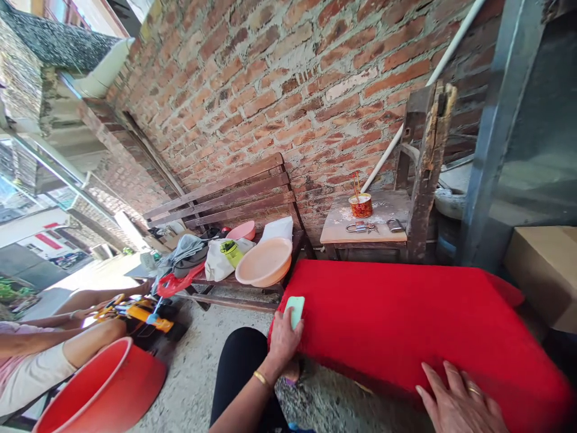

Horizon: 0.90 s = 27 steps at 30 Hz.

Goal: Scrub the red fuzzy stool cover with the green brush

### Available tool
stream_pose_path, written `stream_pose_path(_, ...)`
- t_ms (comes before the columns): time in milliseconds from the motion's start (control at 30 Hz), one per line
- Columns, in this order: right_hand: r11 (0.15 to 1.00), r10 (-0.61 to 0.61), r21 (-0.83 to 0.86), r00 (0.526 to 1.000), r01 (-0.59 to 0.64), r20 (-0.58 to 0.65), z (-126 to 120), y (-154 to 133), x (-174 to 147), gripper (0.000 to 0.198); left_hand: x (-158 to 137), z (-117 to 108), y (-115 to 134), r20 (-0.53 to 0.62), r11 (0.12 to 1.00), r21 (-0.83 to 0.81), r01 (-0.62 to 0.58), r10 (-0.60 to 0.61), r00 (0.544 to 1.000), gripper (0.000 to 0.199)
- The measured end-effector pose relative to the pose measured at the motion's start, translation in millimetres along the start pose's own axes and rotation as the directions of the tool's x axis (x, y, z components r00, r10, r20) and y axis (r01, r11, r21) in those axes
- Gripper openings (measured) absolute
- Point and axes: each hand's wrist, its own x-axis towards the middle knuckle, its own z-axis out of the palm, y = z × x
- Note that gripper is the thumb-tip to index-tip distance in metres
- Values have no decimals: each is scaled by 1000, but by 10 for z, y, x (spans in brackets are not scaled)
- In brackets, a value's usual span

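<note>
Gripping pale green block (295,309) in left hand (285,337) at left end of red-covered worktop (387,313), with right hand (462,394) spread wide over near right side, apparently at positioning step, calling next for steady, unhurried grip.

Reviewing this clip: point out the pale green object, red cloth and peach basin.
Pale green object (296,308): head view, upper part.
Red cloth (383,319): head view, flat top.
Peach basin (264,262): head view, inner surface.
</note>
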Motion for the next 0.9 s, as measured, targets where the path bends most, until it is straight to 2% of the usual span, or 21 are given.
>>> stream_pose_path(67,1000,5,-7,1000,-5,-2,-17,-8,6,36,-45,3,-190,-12,997,55,52,-51,999,43)
stream_pose_path(133,1000,15,-14,1000,-14,6,-21,-7,7,37,-158,68,-108,14,994,78,75,-76,997,46)
stream_pose_path(200,1000,20,-23,1000,-19,16,-18,2,5,37,-332,175,204,73,997,60,48,-52,996,52)
stream_pose_path(267,999,18,-33,999,-17,27,-9,16,5,37,-549,290,636,149,998,-18,-59,61,987,58)
stream_pose_path(333,999,14,-40,999,-12,44,1,29,10,36,-776,377,1063,239,967,-118,-224,247,939,65)
stream_pose_path(367,999,13,-44,998,-10,56,4,34,12,35,-874,403,1242,284,935,-178,-306,346,894,67)
stream_pose_path(433,999,10,-51,997,-6,75,3,42,16,34,-992,413,1480,321,861,-276,-426,501,804,70)
stream_pose_path(467,999,9,-53,997,-5,80,-3,43,17,34,-996,398,1528,318,838,-305,-452,537,782,71)
stream_pose_path(500,999,8,-51,997,-4,80,-12,43,17,33,-960,372,1525,305,834,-314,-453,540,784,70)
stream_pose_path(567,999,5,-46,998,-2,67,-38,37,15,34,-772,292,1364,268,885,-276,-374,445,854,65)
stream_pose_path(633,999,3,-43,999,-1,44,-65,24,14,35,-486,192,1029,212,958,-183,-221,258,942,56)
stream_pose_path(700,999,3,-35,1000,-2,22,-82,9,13,35,-193,94,603,128,994,-80,-74,84,988,49)
stream_pose_path(800,1000,14,-2,1000,-14,2,-84,-9,10,35,92,9,79,-25,996,53,76,-75,997,43)
stream_pose_path(867,1000,26,10,1000,-26,3,-76,-15,6,36,129,28,-16,-54,989,99,107,-102,993,42)
stream_pose_path(900,999,30,13,1000,-30,8,-70,-16,4,36,103,61,37,-48,988,113,101,-96,994,42)
